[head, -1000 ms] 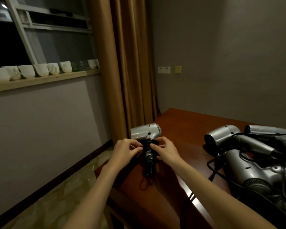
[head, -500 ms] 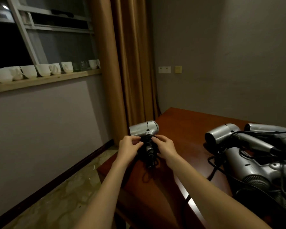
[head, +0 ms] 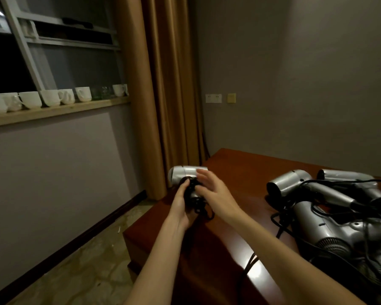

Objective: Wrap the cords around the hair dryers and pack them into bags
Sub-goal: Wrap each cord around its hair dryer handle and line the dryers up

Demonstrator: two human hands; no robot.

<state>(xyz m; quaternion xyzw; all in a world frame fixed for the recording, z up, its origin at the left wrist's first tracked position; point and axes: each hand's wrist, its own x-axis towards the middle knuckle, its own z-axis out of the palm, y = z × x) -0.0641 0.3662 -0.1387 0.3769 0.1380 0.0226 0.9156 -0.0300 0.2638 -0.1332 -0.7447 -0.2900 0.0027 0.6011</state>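
Note:
A small silver hair dryer (head: 185, 172) is held above the near left corner of the dark red table (head: 235, 172), its barrel pointing left. Black cord (head: 198, 203) is wound around its handle, with a loose loop hanging below. My left hand (head: 180, 205) grips the cord-wrapped handle from below. My right hand (head: 216, 190) is beside the dryer on the right, fingers straight and spread, fingertips near the barrel's rear end. No bag is in sight.
Several more silver hair dryers (head: 339, 212) lie in a heap with tangled black cords at the table's right. A brown curtain (head: 163, 95) hangs behind. White cups (head: 48, 97) line a window ledge at left. Stone floor (head: 75, 267) lies left of the table.
My right hand has let go of the cord and opened, lifting toward the barrel. My left hand has slid down to grip the wrapped handle. The dryer rose slightly.

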